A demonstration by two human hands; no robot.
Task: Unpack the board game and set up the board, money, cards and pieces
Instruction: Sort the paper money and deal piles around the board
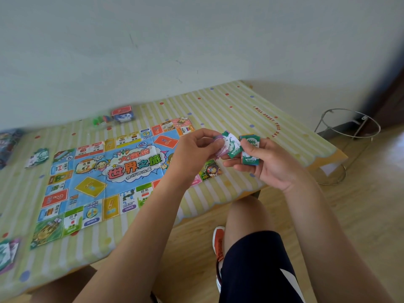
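The colourful paper game board lies unfolded on the striped table. Above its right edge my left hand pinches a few play-money notes, purple and green. My right hand grips a small stack of green notes marked 1000. The two hands are close together, the notes almost touching. A pile of notes lies left of the board, another pile at the near left table edge. A red and blue card box and green and red pieces sit behind the board.
The table wears a yellow striped cloth with dots. A dark bag or box lies at the far left. A wire stand is on the wooden floor to the right. My knee and red shoe are below the table's right end.
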